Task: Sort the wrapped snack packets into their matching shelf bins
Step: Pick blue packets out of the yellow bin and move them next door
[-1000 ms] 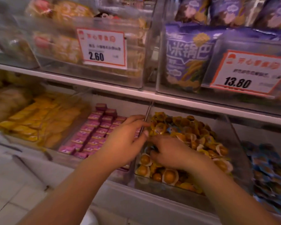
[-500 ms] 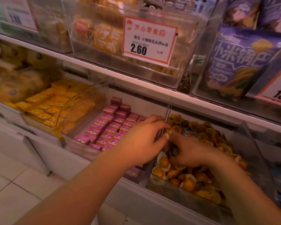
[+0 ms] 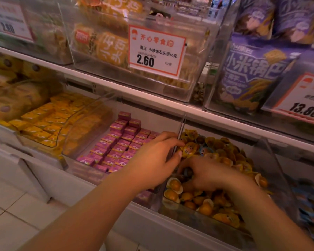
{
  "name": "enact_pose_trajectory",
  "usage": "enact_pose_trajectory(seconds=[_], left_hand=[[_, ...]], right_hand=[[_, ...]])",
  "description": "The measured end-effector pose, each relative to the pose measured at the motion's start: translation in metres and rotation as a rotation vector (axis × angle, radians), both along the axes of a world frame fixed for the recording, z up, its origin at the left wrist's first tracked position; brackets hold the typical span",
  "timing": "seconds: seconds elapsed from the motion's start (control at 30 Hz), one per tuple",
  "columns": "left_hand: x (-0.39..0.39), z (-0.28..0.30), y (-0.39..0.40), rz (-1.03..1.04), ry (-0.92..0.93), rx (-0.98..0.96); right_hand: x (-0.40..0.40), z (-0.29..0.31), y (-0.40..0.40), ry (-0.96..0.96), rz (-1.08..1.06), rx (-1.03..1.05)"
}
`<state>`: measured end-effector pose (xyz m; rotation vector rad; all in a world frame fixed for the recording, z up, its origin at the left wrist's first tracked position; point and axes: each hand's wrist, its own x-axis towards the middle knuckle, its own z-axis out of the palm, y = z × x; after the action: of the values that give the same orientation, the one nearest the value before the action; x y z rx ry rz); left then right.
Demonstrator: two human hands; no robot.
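Orange round packets (image 3: 205, 207), pink boxes (image 3: 116, 144), yellow packets (image 3: 43, 120), purple bags (image 3: 250, 73)

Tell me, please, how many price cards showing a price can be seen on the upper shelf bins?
3: a 2.60 card at far left, blurred; a 2.60 card on the middle bin; a 13.80 card at right, cut off by the frame edge. Others may lie outside the view.

Lower shelf, left to right: bin of flat packets (image 3: 42, 124), bin of small boxes (image 3: 120, 142), bin of round wrapped snacks (image 3: 216, 187). A clear divider (image 3: 181, 127) stands between the last two. Left hand (image 3: 152, 163) at the divider, fingers (image 3: 172, 142) touching one round packet (image 3: 189, 148). Right hand (image 3: 207, 173) in the snack pile. Upper shelf (image 3: 152, 100) above carries a bin with price tag (image 3: 156, 50) in front; bagged goods (image 3: 250, 75) to its right.
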<state>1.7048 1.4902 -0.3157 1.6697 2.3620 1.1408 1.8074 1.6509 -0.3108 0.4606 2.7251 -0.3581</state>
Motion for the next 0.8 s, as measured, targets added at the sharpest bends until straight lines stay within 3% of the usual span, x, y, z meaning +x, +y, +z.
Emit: enact_pose_trajectory(seconds=[0.2, 0.37, 0.5, 0.57, 0.67, 0.8], left_hand=[[0.000, 0.001, 0.002, 0.011, 0.034, 0.011], [0.015, 0.012, 0.004, 0.033, 0.147, 0.142], [0.044, 0.013, 0.014, -0.074, 0.211, 0.202], [0.061, 0.002, 0.025, -0.140, 0.202, 0.136], [0.073, -0.021, 0.044, -0.125, 0.048, -0.080], [0.060, -0.037, 0.066, 0.019, -0.061, -0.402]], right_hand=[[0.013, -0.003, 0.014, 0.235, -0.068, -0.065], [0.042, 0.014, 0.038, 0.480, -0.280, -0.075], [0.074, 0.024, 0.047, 0.651, -0.353, -0.196], [0.086, 0.025, 0.044, 0.761, -0.374, -0.231], [0.096, 0.024, 0.039, 0.882, -0.487, -0.210], [0.110, 0.025, 0.030, 0.929, -0.414, 0.002]])
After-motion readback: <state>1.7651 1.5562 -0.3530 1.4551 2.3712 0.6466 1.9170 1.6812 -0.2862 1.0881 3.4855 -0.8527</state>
